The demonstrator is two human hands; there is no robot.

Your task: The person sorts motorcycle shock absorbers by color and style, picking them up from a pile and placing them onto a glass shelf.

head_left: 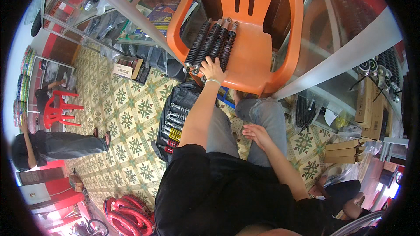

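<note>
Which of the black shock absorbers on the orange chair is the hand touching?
The left hand rests on the near end of the third black shock absorber counted from the left; the others lie untouched beside it on the orange chair.

The scene is seen from one camera worn on the person's head, looking steeply down and forward at an orange chair (245,48) close by and the tiled floor (127,126).

The orange chair (258,57) seat is open to the right of the black shock absorbers (210,43), which fill its left part. Glass cabinets (350,52) hem the chair on both sides. Near left, a bag of shock absorbers (175,124) blocks the tiled floor (127,118); farther left it lies open.
</note>
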